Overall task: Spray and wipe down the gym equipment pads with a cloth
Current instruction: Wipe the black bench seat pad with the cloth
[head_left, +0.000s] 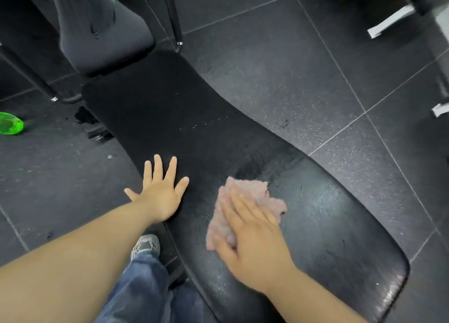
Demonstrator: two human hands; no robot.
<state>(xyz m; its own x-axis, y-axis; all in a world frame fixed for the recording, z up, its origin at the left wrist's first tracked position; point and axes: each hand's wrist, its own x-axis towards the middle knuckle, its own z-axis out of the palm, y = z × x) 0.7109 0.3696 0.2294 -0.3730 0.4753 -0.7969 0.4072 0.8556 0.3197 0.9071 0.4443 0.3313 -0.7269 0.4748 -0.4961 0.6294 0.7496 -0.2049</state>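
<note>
A person's right hand [252, 237] presses a pink cloth [257, 193] onto a black bench pad [158, 108].
The hand lies flat on the cloth with its fingers straight, over the near, shiny part of the pad. The left hand [160, 191] rests flat on the pad's left edge, fingers spread, holding nothing. A green bottle [9, 123] sits on the dark tiled floor [267, 67], well to the left. A second pad [102, 26] rises at the bench's far end.

pink cloth [252, 201], black pad [170, 118], green bottle [9, 123]
</note>
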